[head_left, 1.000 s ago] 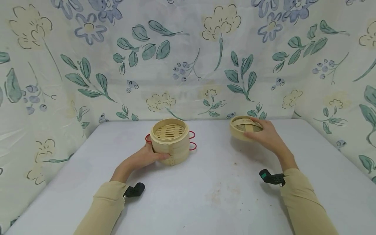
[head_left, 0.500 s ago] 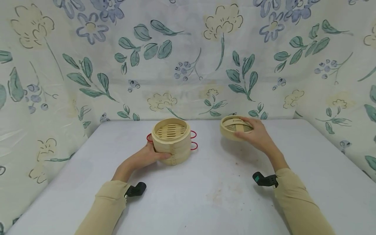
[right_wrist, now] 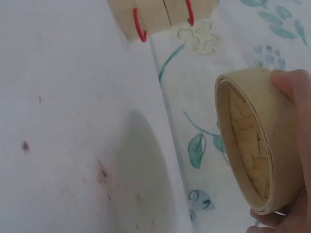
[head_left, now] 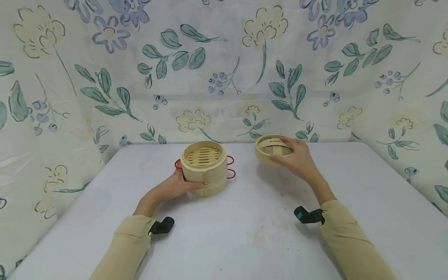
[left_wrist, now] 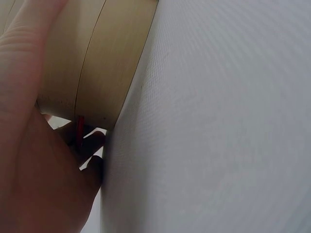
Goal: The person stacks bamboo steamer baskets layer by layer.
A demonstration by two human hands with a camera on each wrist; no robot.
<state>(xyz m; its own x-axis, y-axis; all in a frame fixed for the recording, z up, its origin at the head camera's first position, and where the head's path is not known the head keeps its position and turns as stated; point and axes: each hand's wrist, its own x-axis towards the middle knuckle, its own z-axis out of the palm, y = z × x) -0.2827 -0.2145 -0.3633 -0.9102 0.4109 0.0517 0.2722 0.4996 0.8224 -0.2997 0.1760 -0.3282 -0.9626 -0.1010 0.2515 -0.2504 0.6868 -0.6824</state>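
Head view first — what's each hand doing?

— On the pale grey table (head_left: 245, 233) stands a round two-tier bamboo steamer basket with red wire handles (head_left: 203, 167), uncovered, its slatted floor showing. The left hand (head_left: 171, 186) is wrapped round its near wall, thumb across the front; the left wrist view shows the palm pressed to the bamboo (left_wrist: 97, 73). The right hand (head_left: 297, 159) grips a round woven bamboo lid (head_left: 271, 149) by the rim, fingers curled over the top, holding it in the air to the right of the basket, just in front of the floral cloth backdrop (head_left: 224, 77).

— Is the lid level?

— No, it looks tilted. In the right wrist view the lid (right_wrist: 252, 145) shows its woven underside, thumb at one edge, fingers at the other.

— How would you seat it well?

— My judgement: level the lid, centre it over the open rim, and lower it straight down so the lip slips over the wall without catching. The bracing hand should stay low on the side, clear of the rim and the right-hand red wire handle (head_left: 229, 166), so nothing is pinched.
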